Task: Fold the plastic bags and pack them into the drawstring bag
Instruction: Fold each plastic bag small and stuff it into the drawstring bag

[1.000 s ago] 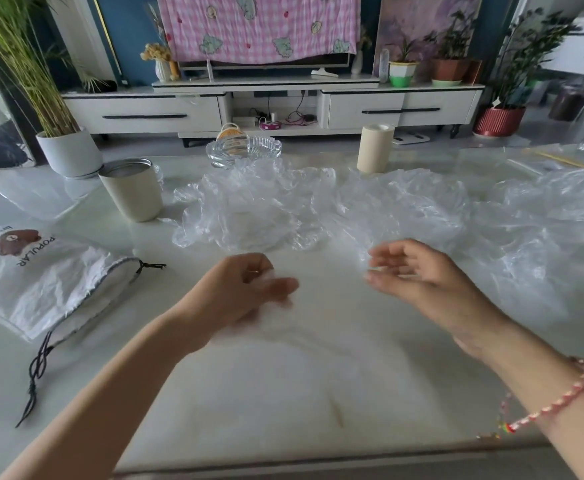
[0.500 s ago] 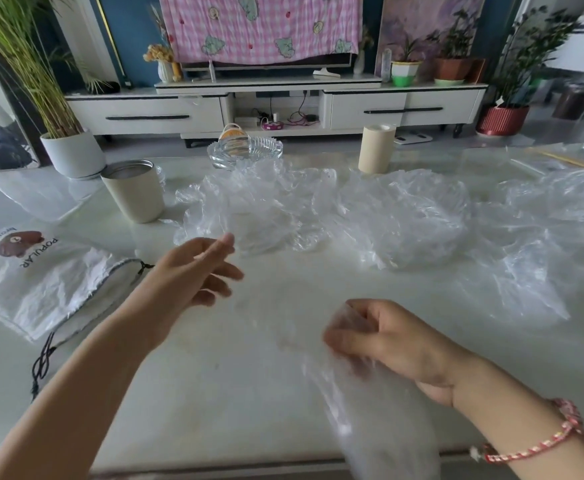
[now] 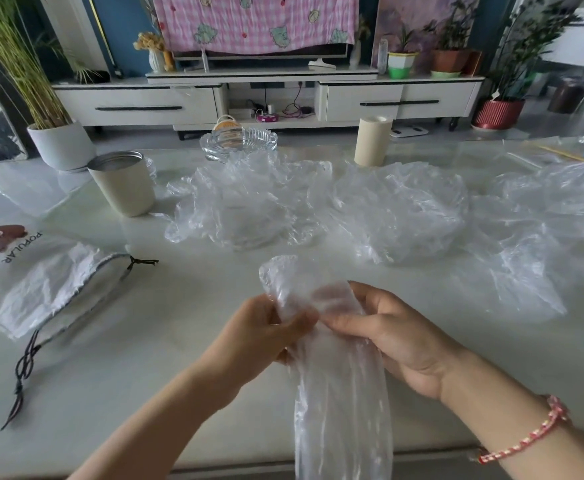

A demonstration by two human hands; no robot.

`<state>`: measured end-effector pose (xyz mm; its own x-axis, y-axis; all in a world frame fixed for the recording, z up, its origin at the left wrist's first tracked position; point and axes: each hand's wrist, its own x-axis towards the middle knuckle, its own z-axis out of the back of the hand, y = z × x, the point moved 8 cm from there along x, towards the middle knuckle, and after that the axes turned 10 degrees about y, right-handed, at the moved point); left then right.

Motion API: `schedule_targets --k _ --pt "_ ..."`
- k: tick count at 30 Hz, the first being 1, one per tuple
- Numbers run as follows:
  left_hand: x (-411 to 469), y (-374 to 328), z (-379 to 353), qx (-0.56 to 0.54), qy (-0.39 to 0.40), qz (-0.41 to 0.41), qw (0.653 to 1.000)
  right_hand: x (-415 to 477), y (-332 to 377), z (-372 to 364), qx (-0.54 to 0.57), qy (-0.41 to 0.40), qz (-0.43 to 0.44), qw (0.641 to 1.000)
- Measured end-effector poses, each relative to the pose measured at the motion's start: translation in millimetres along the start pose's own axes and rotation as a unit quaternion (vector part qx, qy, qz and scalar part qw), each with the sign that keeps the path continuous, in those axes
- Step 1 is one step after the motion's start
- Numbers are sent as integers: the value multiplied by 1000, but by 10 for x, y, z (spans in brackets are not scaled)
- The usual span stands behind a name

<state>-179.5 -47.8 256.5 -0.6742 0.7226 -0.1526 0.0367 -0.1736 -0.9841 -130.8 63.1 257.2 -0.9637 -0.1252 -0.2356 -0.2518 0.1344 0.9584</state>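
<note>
Evidently, the clear, crinkled plastic bag (image 3: 341,403) is pinched near its upper end by both the left hand (image 3: 263,337) and the right hand (image 3: 398,341), its tail hanging past the pale table's (image 3: 145,375) near edge. It is judged featherlight, limp and slippery, best gripped along flattened edges. The white fabric drawstring bag (image 3: 41,282) lies well apart, leftward.

Lower end of held plastic bag (image 3: 339,393) cut by bottom edge, below left grip (image 3: 259,337). Fingertips of left grip hidden behind film. Far left of left grip, drawstring bag (image 3: 37,282) cut by left edge.
</note>
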Motion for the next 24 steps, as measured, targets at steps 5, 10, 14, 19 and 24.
schedule_targets --k 5,10,14,19,24 --pt "10 27 160 -60 -9 31 998 31 82 95 -58 -76 61 994" --pt "-35 57 -52 -269 40 85 959 -5 231 38 -150 -85 130 977" --pt "-118 -2 -282 -238 127 99 958 -40 300 42 -148 -108 175 967" --pt "-99 119 -159 -231 95 114 961 -161 359 108 -249 -65 162 953" --pt "-77 110 -35 -220 28 92 971 -472 260 -373 -716 -62 270 641"
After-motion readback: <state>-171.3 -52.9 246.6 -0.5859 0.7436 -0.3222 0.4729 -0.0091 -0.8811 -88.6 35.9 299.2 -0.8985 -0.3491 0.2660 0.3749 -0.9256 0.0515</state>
